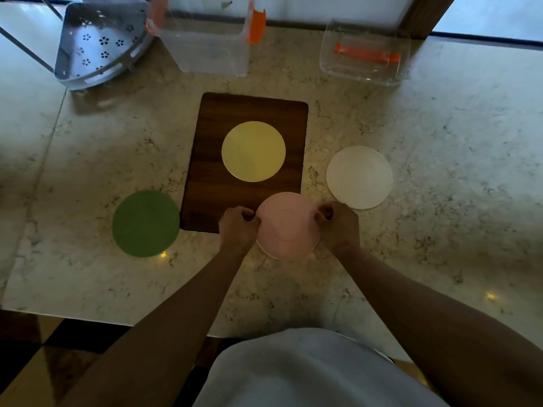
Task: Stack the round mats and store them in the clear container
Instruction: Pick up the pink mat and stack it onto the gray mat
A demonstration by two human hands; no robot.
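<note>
We grip only the pink mat [286,227] with left hand [238,227] and right hand [340,226] near the table's front edge; yellow mat [253,151], white mat [359,177] and green mat [146,223] lie unstacked, clear container [205,45] empty.

My left hand [238,227] and right hand [339,227] cover pink mat [288,227] side edges. Clear container [205,45] top cut by frame edge. Metal rack [97,45] partly cropped.

Marble bench [440,230], pale with grey veining. Dark wooden board [211,177] lies flat at centre, long side running away from the viewer. Far left: grey metal corner rack [97,45] with flower-shaped holes, standing on the bench; a dark and tan floor [44,362] shows below the near edge.
</note>
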